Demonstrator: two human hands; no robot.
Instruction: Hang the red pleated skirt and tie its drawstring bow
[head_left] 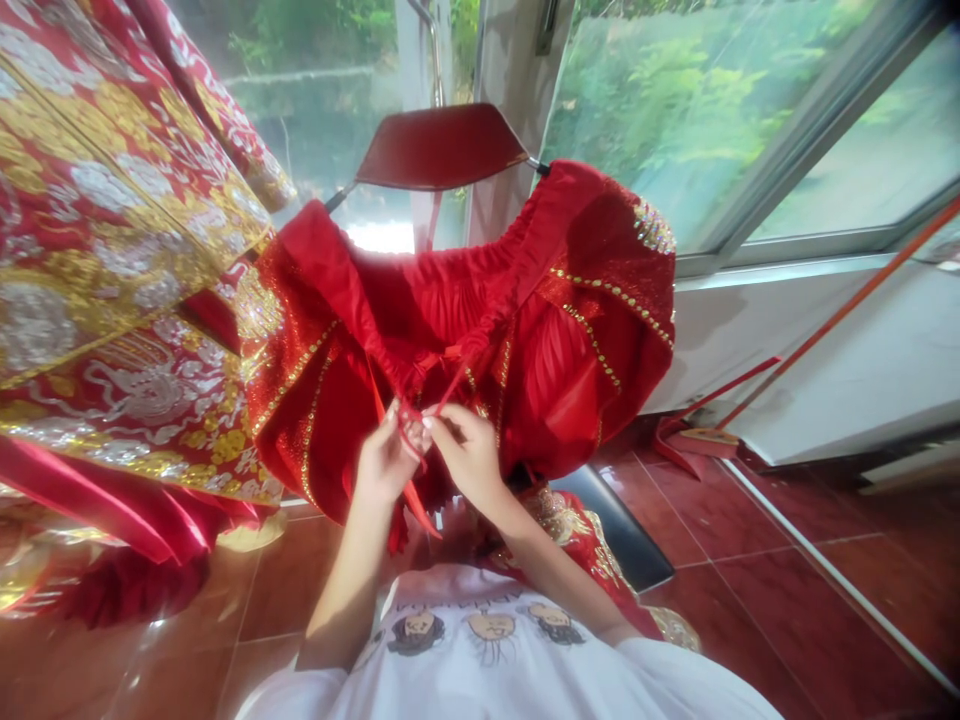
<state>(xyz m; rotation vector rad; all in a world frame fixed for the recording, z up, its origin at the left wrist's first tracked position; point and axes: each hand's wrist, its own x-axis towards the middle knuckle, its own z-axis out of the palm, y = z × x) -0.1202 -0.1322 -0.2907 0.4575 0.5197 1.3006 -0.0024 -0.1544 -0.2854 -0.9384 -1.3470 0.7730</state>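
Note:
A red garment (540, 340) with gold bead trim hangs draped over the back of a red chair (439, 145). Thin red ribbon ties (450, 385) run down from its gathered waistband. My left hand (386, 455) and my right hand (469, 450) meet just below the waistband, fingers pinched together on the ribbon ends. A loose ribbon tail hangs down between my wrists. The fingertips partly hide the knot area.
A red robe with gold and silver embroidery (112, 260) hangs at the left, its hem near the tiled floor (787, 560). Large windows (675, 100) stand behind the chair. An orange-handled tool (840, 320) leans against the white wall at the right.

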